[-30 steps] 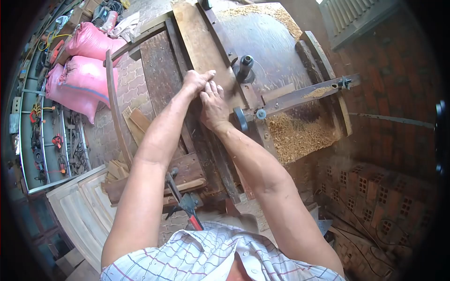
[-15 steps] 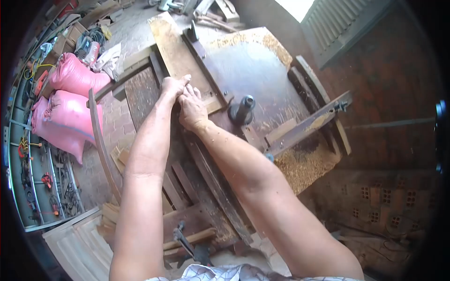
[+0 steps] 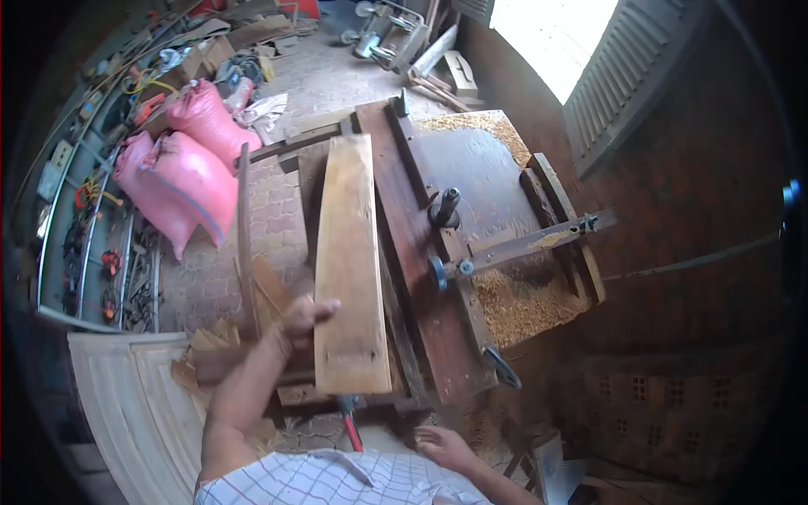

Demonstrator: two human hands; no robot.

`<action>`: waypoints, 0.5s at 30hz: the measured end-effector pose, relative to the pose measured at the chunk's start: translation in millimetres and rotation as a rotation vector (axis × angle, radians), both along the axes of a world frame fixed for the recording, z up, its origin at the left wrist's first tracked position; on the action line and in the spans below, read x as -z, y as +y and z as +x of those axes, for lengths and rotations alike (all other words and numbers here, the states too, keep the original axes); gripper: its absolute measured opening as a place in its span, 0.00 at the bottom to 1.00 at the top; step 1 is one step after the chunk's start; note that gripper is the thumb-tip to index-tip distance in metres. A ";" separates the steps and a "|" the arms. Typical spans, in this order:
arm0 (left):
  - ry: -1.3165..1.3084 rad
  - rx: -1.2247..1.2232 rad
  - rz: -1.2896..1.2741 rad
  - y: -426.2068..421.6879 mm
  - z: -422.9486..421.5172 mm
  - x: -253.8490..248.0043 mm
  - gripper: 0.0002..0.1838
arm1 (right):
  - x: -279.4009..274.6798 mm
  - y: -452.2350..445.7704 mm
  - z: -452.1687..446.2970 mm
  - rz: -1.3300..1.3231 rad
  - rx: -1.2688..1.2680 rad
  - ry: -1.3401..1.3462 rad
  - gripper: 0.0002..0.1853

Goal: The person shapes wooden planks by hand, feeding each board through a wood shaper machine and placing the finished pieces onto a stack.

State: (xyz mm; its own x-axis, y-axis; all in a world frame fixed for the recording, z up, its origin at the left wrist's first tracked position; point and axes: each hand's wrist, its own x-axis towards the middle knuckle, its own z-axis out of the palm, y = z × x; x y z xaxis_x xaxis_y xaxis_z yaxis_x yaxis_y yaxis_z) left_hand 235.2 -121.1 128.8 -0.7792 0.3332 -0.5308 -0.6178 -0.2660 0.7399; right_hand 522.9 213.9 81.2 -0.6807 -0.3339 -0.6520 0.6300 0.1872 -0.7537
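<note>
A long, pale wooden board [image 3: 349,244] lies lengthwise over the left side of the woodworking machine. My left hand [image 3: 309,320] grips its left edge near the close end, thumb on the top face and fingers hidden underneath. My right hand [image 3: 446,448] is low beside my checked shirt, away from the board, its fingers loosely bent with nothing seen in them. Right of the board run the machine's dark wooden fence [image 3: 421,286] and a black upright spindle [image 3: 444,208].
Wood shavings [image 3: 530,307] cover part of the machine table [image 3: 480,172]. A cross bar [image 3: 530,240] spans it. Pink sacks [image 3: 189,181] stand on the paved floor at left, near a tool rack [image 3: 93,261]. Pale panels [image 3: 135,396] lean at lower left. A red-handled clamp [image 3: 352,431] sits near my waist.
The board has come back toward me from the far side of the machine. My left hand has moved to its near end; my right hand has left it and dropped to my side.
</note>
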 end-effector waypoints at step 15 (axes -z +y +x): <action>0.364 -0.453 0.105 -43.5 312.2 -81.1 0.20 | 112.3 117.2 179.0 0.581 -0.024 0.318 0.25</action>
State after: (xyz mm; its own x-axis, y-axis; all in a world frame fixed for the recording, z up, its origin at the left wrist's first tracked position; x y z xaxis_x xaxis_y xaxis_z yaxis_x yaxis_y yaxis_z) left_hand 547.4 -164.7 209.9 -0.9820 -0.0387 -0.1849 -0.1371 -0.5276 0.8383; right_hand 701.9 331.0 -31.2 -0.8665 -0.0059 -0.4992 0.3844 0.6301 -0.6747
